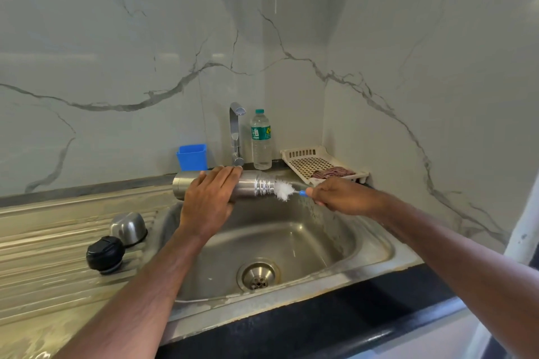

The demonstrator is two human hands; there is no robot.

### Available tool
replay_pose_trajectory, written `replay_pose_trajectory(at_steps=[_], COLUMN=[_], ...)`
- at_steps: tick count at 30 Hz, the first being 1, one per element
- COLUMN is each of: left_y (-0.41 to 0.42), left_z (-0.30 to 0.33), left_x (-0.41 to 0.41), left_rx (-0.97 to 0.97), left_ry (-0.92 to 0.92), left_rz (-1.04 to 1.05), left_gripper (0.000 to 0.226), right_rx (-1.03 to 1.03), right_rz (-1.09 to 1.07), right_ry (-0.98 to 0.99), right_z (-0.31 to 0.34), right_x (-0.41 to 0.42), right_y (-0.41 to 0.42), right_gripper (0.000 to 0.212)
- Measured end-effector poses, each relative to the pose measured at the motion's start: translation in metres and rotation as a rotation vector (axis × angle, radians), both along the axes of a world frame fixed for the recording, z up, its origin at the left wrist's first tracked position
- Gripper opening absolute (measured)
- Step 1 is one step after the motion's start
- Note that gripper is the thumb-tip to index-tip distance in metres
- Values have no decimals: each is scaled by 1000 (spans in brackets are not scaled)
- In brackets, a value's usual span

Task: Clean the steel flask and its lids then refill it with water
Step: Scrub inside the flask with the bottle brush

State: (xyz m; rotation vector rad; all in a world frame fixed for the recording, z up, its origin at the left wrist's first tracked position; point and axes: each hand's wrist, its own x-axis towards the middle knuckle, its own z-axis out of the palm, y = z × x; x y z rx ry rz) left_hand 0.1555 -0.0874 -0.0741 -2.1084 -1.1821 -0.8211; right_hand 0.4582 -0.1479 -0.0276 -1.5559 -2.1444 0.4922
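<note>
marble wall behind tap (235, 131), water bottle (261, 140), blue tub (192, 157), white tray (318, 165).

The flask (248, 186) is showing brushed steel, its threaded neck shinier — the sink (291, 230) is looking dull, stained metal; the stopper (105, 253) is gleaming black plastic, the brush (284, 190) bristling white.

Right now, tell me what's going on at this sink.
A person is cleaning a steel flask over the sink. The left hand holds the flask on its side, mouth to the right. The right hand grips a bottle brush, its white bristles at the flask's open mouth. The steel cup lid and black stopper sit on the drainboard to the left. No water runs from the tap.
</note>
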Motion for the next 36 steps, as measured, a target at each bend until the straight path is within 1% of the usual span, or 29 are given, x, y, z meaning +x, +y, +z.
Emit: replay_pose_trajectory(at_steps=[1, 2, 3, 4, 5, 6, 7, 9, 10, 11, 12, 13, 14, 15, 16, 17, 19, 20, 21, 23, 26, 28, 30, 31, 33, 34, 36], left_y=[0, 0, -1, -2, -1, -1, 0, 0, -1, -3, -3, -4, -4, -3, -2, -1, 0, 0, -1, -3, -4, -3, -1, 0, -1, -1, -3], left_z=[0, 0, -1, -2, -3, -4, -4, -4, -4, -3, -2, -2, -2, -2, -2, -2, -2, -2, -3, -4, -8, -4, 0, 2, 0, -3, -6], left_x=[0, 0, 1, 2, 4, 4, 5, 6, 6, 7, 8, 8, 8, 6, 4, 1, -2, -2, 1, 11, 18, 8, 0, 1, 10, 14, 16], left_rx=[-12, -27, -50, -81, -111, -134, -150, -149, -137, -113, -78, -40, -8, 13, 24, 27, 19, 9, 1, -23, -29, -7, 19, 18, -6, -15, -11], left_ry=[-13, -22, -28, -28, -27, -29, -33, -37, -28, -15, 1, 19, 32, 33, 22, 6, -18, -25, -29, -17, 15, -8, -45, -58, -64, -63, -54], left_rz=[5, 4, -6, -22, -41, -58, -68, -64, -51, -39, -30, -28, -31, -34, -33, -29, -13, -3, 0, -19, -51, -33, 16, 37, 23, 0, -26], left_gripper=[79, 80, 81, 82, 83, 84, 84, 85, 86, 86, 85, 84, 82, 80, 80, 80, 80, 80, 81, 82, 84, 85, 82, 82, 83, 84, 85], right_rx=[281, 613, 914, 1148, 1286, 1371, 1402, 1359, 1266, 1080, 823, 550, 316, 176, 153, 216, 465, 555, 599, 659, 826, 871, 921, 925, 929, 953, 1020], right_rz=[-69, -136, -137, -107, -64, -39, -37, -62, -73, -78, -80, -56, -6, 23, 35, 2, -144, -195, -213, -211, -245, -355, -499, -534, -469, -404, -314], right_ry=[-277, -546, -718, -816, -853, -848, -833, -824, -839, -827, -760, -613, -405, -221, -173, -239, -478, -552, -576, -616, -581, -520, -431, -407, -471, -512, -525], right_z=[-3, -6, -10, -12, -10, -10, -7, -4, -5, -4, -3, -1, 1, 1, 0, -1, -4, -6, -7, -17, -38, -43, -40, -39, -44, -48, -50], right_x=[1, 2, 4, 5, 6, 9, 11, 13, 14, 14, 13, 11, 9, 8, 8, 12, 26, 33, 33, 14, -20, -14, 1, 1, -16, -26, -27], right_y=[-1, -1, -3, -4, -5, -5, -5, -5, -2, -1, 1, 1, 0, -1, -3, -3, -3, -3, -5, -3, -8, -12, -10, -7, 1, 5, 8], right_gripper=[49, 47, 41, 32, 20, 9, 5, 7, 14, 23, 32, 37, 39, 39, 39, 40, 49, 52, 52, 40, 14, 7, 10, 16, 30, 33, 27])
